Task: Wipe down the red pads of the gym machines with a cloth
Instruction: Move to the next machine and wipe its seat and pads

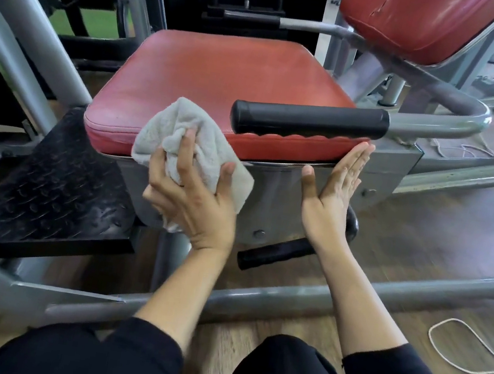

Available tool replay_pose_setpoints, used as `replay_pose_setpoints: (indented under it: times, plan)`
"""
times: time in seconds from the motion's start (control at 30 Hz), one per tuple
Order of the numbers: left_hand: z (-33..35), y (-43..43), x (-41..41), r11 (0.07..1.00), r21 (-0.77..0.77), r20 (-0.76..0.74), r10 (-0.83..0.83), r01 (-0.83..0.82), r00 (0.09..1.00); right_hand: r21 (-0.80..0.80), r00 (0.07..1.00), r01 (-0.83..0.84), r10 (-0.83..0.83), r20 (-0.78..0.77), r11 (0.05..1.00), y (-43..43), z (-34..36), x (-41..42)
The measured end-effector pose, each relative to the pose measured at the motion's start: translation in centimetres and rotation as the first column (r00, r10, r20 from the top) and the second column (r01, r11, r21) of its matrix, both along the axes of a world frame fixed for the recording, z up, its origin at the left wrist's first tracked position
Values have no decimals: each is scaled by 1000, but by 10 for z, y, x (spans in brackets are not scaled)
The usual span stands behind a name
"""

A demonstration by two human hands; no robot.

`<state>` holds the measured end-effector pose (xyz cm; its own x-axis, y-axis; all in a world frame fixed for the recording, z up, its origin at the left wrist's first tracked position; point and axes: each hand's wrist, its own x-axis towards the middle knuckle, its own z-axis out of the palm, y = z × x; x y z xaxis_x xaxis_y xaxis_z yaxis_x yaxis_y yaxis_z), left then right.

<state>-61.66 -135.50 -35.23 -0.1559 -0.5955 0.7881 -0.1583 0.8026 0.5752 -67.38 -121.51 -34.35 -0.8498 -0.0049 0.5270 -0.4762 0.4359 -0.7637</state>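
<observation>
Grey cloth (pixel 182 134) bunched in left hand (pixel 191 200), against front edge of red seat pad (pixel 224 76); right hand (pixel 331 197) flat, straight-fingered, alongside.

I look all over and I can read no words, numbers or signs. The red seat pad (pixel 225 73), the grey cloth (pixel 183 131) and the black handle (pixel 311 121) show me no letters or labels.
</observation>
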Motion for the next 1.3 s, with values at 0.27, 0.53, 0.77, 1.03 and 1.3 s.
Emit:
replay_pose_setpoints:
  times: [0.27,0.53,0.77,1.03,1.3]
  plan:
    - [13,64,-33,954,288,-144,-42,82,989,-14,995,-94,94,32,995,19,4,1]
    - [13,70,-32,958,245,-132,-117,147,984,25,989,-122,120,87,992,28,9,4]
    - [13,-2,0,969,243,-123,-4,34,992,20,989,-113,110,101,993,25,7,7]
    - [20,-7,42,944,274,66,-211,185,975,-12,935,10,-5,354,1000,16,9,44]
    - [108,15,108,814,563,367,-402,144,839,-5,766,159,-121,631,987,50,95,123]
